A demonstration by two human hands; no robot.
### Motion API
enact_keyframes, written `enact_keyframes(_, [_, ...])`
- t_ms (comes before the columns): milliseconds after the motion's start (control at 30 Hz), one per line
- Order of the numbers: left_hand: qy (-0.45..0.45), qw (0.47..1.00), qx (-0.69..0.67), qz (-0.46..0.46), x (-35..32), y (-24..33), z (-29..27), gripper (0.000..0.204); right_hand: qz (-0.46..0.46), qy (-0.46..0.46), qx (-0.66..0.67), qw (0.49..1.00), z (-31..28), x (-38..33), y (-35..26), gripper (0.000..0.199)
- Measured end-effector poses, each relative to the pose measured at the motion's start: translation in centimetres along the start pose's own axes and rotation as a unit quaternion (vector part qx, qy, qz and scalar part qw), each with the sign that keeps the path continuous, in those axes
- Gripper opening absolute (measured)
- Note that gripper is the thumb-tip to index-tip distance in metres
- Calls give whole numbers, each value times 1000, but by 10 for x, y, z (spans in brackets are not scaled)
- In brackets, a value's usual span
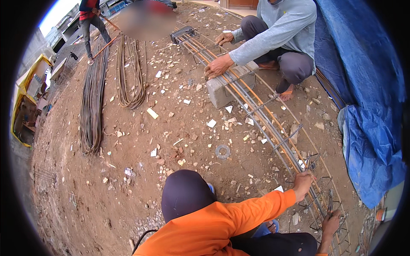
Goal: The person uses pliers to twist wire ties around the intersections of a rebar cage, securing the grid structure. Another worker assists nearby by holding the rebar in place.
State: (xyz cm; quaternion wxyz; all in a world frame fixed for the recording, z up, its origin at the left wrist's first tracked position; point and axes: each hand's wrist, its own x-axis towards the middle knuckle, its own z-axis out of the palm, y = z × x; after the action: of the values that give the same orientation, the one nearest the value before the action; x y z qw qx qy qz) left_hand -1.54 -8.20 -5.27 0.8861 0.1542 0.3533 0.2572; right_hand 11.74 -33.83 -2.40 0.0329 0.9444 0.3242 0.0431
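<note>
Tying stage, lower right: my left hand (pixel 302 184) clamps the rebar cage (pixel 273 128), and my right hand (pixel 331 223) is fisted round a tying tool (pixel 329 205). Next probably calls for bringing the tool tip to that joint.

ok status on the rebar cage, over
left grip shut on rebar cage bar. right grip shut on thin tool at the cage. co-worker's hands on cage up the line.
</note>
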Motion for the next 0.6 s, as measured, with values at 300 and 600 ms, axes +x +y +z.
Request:
enact_keyframes(300, [-31,987,157,7,-7,1,-8,28,69,15,179,981,-13,-9,36,56])
enact_keyframes(600, [-26,992,104,61,-28,0,-25,38,147,-277,434,844,-99,-14,-122,21])
